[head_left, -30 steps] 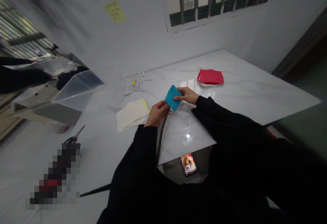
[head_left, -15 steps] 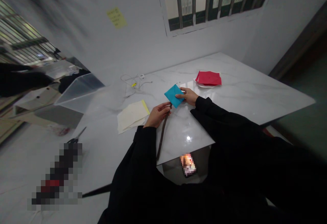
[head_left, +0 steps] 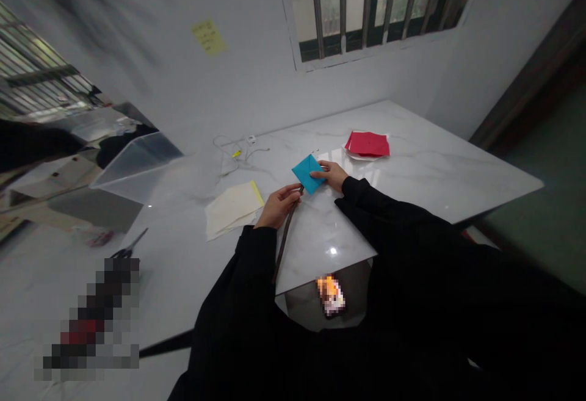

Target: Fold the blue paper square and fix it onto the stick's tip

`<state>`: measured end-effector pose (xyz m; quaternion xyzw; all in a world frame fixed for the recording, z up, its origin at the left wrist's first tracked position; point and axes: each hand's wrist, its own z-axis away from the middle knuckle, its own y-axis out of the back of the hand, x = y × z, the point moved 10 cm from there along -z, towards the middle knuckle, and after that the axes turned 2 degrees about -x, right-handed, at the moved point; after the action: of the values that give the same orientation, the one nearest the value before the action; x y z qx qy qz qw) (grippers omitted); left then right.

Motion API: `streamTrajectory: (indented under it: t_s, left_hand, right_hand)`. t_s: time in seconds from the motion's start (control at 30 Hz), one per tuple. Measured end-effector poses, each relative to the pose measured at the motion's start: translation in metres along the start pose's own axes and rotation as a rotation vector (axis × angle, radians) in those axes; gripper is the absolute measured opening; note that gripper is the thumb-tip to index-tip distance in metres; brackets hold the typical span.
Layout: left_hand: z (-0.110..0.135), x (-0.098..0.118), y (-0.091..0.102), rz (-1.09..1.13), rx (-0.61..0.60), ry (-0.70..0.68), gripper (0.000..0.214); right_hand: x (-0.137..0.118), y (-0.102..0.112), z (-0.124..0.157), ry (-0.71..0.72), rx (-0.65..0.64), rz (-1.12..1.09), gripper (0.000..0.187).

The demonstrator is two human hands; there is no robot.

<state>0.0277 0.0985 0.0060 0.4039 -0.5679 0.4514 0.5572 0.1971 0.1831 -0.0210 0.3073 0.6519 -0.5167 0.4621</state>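
Above the white marbled table, my right hand pinches a blue paper square by its right side, thumb on top. The square is turned corner-up, with crease or flap lines across it. My left hand has its fingers closed on the upper end of a thin brown stick, just below the blue paper. The stick slants down toward the table's front edge along my left sleeve. Whether the stick's tip touches the paper cannot be made out.
White sheets with a yellow edge lie left of my hands, red paper pieces at the back right. A thin cable lies near the wall. Scissors and a clear plastic bin are at left. A lit phone shows below the table edge.
The whole view has shifted slightly, so things appear a little further left. Both hands keep the same hold on the stick and the blue paper.
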Motion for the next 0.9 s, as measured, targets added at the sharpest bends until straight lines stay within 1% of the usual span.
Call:
streamTrajectory:
  t_s: [0.17, 0.3, 0.47, 0.67, 0.9]
  left_hand:
    - [0.0027, 0.0013, 0.0001, -0.020, -0.010, -0.046, 0.062]
    - [0.0048, 0.0036, 0.0004, -0.039, -0.015, -0.072, 0.058]
    - [0.0037, 0.0022, -0.0001, -0.014, -0.017, -0.067, 0.055]
    - [0.0052, 0.0017, 0.0016, -0.010, 0.028, -0.045, 0.052]
    - [0.0055, 0.0038, 0.0010, 0.014, 0.031, -0.042, 0.051]
  right_hand:
    - [-0.0018, -0.0029, 0.0027, 0.010, -0.012, 0.013, 0.060]
    - [-0.0051, -0.0066, 0.0069, 0.007, -0.029, -0.003, 0.063]
    - [-0.0042, -0.0068, 0.0066, -0.004, -0.036, -0.010, 0.060]
    - [-0.0017, -0.0075, 0.0065, -0.018, -0.041, -0.009, 0.056]
    - [0.0002, -0.0066, 0.0068, -0.019, -0.035, 0.039, 0.051]
